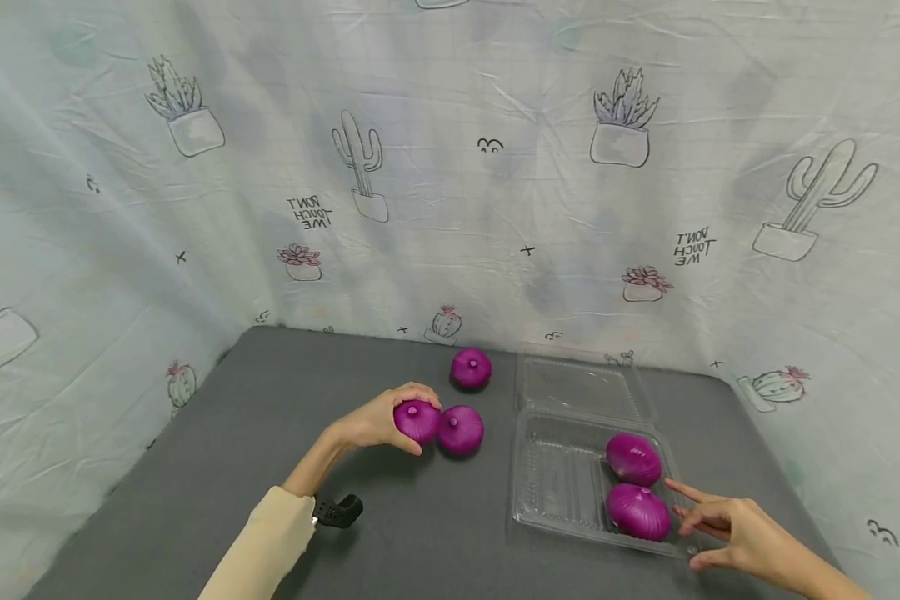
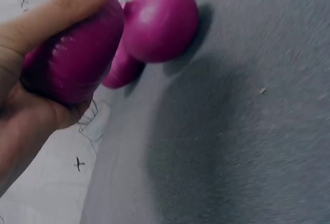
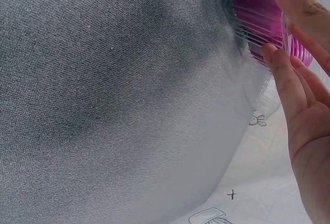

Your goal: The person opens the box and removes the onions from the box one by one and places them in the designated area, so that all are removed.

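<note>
**Red onion (image 1: 417, 422) in your L hand (image 1: 375, 423)**

Your thumb & fingers grip it; prob. firm, slick-skinned, so hold round widest part. Your R hand (image 1: 737, 533): fingers spread, holding nothing, beside clear clamshell (image 1: 555, 483); boxed red onion (image 1: 637, 512) near tips.

A dark grey, fine-textured desk (image 1: 217, 433) is bordered at the back and both sides by a creased, pale hanging sheet (image 1: 450, 75), on which outlined potted cacti (image 1: 359, 162), small crosses (image 1: 527, 250) and mirrored lettering (image 1: 693, 247) are printed. On the desk, one tiny pale speck (image 2: 262, 90) is seen.
</note>
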`<state>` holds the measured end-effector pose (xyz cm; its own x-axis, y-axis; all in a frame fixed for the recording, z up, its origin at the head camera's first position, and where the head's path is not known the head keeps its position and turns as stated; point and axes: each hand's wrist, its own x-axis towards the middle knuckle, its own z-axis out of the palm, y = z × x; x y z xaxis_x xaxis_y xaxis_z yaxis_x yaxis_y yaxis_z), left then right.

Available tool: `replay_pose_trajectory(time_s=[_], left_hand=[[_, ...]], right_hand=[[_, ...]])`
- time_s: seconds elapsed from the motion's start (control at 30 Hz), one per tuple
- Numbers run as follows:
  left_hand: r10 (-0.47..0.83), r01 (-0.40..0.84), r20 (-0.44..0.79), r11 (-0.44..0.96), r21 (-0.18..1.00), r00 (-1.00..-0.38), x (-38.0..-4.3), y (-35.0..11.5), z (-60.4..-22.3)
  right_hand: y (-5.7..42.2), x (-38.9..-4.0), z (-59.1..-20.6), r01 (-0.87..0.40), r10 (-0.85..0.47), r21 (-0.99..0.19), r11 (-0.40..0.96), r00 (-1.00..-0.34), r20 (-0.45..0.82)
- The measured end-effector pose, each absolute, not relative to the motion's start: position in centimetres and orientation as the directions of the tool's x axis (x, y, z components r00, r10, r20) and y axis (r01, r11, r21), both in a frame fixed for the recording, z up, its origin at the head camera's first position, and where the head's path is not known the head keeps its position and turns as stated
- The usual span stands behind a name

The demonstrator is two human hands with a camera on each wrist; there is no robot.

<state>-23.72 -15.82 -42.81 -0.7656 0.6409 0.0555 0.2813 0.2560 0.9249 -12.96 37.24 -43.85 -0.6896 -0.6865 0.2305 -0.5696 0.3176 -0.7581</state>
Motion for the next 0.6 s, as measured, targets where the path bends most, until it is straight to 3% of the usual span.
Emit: replay_pose_trajectory(time_s=[0.3, 0.6], left_hand=[[0.609, 0.318, 0.109, 0.245, 0.916, -0.786, -26.3, -16.4, -43.8], [0.472, 0.225, 0.074, 0.272, 0.935, -0.878, -29.1, -16.5, -44.5]], right_hand=[[37.4, -12.9, -44.0, -0.577, -0.683, -0.750, 0.323, -0.691, 0.237], [37.3, -12.8, -43.9, -0.562, -0.688, -0.768, 0.308, -0.689, 0.229]])
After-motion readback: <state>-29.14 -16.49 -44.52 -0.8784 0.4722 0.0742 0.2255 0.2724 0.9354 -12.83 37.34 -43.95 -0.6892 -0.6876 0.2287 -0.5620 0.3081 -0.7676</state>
